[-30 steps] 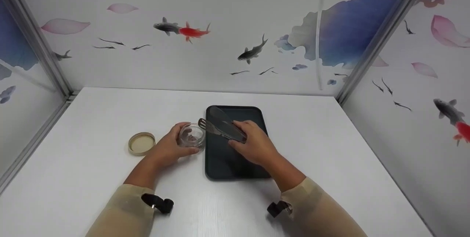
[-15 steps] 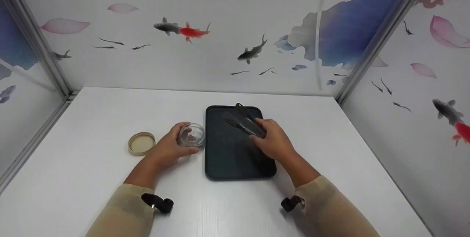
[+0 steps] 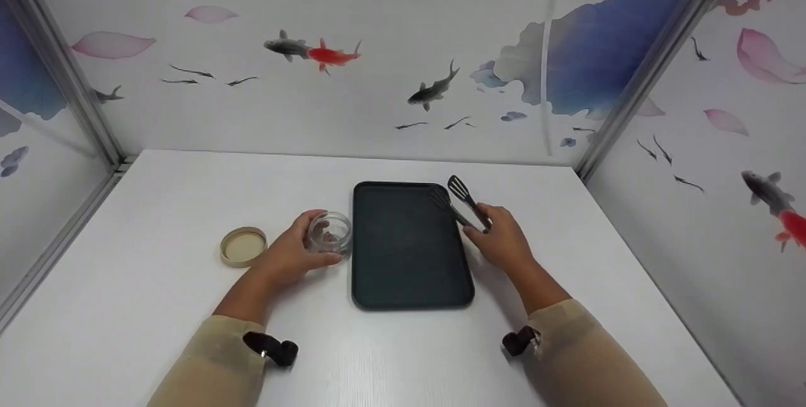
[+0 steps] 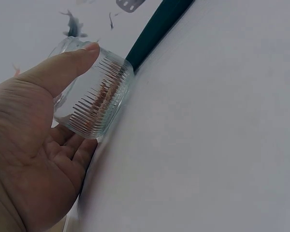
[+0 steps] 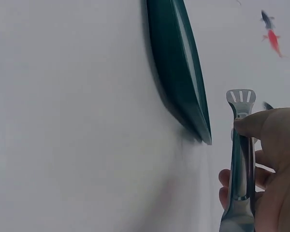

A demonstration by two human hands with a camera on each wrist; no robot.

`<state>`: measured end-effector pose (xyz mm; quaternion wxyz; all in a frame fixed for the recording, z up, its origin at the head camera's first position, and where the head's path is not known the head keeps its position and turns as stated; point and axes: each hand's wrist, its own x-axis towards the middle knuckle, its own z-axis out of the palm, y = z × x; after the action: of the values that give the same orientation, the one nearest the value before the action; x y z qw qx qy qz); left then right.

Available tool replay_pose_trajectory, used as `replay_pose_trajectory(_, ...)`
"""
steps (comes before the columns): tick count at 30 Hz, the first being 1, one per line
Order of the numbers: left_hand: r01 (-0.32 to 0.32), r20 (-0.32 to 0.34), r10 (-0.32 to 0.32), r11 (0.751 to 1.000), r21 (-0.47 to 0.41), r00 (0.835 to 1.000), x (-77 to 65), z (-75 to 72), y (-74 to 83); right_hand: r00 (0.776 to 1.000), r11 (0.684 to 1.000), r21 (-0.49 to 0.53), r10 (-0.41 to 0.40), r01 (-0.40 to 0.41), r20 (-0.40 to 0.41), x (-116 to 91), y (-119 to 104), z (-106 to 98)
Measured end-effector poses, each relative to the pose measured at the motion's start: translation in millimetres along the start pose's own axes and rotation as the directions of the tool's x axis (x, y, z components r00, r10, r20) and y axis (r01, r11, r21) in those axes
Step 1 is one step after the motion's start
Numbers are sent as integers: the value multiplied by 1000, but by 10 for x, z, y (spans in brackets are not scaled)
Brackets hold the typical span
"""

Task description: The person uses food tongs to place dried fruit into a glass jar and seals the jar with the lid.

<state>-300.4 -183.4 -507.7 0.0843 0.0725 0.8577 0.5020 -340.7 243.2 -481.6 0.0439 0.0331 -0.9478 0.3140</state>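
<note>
My left hand grips a clear glass jar beside the tray's left edge, thumb on the near side and fingers on the far side. Ribbed glass and some reddish-brown contents show low in the jar in the left wrist view. In my right hand is a pair of slotted metal tongs, held past the tray's right edge. The two slotted tips of the tongs are spread apart and point away from me, one overlapping the tray's far right corner in the head view. Nothing shows between them.
A dark green rectangular tray lies on the white table between the hands. Left of the jar rests a round beige lid, close to the left forearm. Printed panels wall in the table's back and sides.
My right hand has carried the tongs rightward, from next to the jar across the tray to its right edge. The left hand and the jar have stayed in place.
</note>
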Motion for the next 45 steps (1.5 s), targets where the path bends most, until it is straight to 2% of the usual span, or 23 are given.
replay_pose_trajectory(7, -2, -3, 2, 1000, 9, 1000, 2, 3, -4, 999, 999, 6, 41, -41, -22, 52, 272, -95)
replay_pose_trajectory(14, 10, -3, -10, 1000, 16, 1000, -3, -2, 6, 984, 983, 64, 174, -172, -22, 69, 510, -207)
replay_pose_trajectory(17, 8, -3, -8, 1000, 24, 1000, -2, -3, 4, 978, 977, 65, 204, -202, -35, 76, 572, -244)
replay_pose_trajectory(27, 5, -1, -5, 1000, 5, 1000, -21, -2, 15, 969, 972, 48, 235, -232, -77, 81, 649, -281)
replay_pose_trajectory(35, -2, 1, 2, 1000, 2, 1000, -11, -3, -2, 957, 962, -31, 265, -271, -119, 60, 644, -283)
replay_pose_trajectory(45, 3, 0, -3, 1000, 13, 1000, -15, -5, 13, 945, 944, -61, 320, -324, -62, 28, 625, -288)
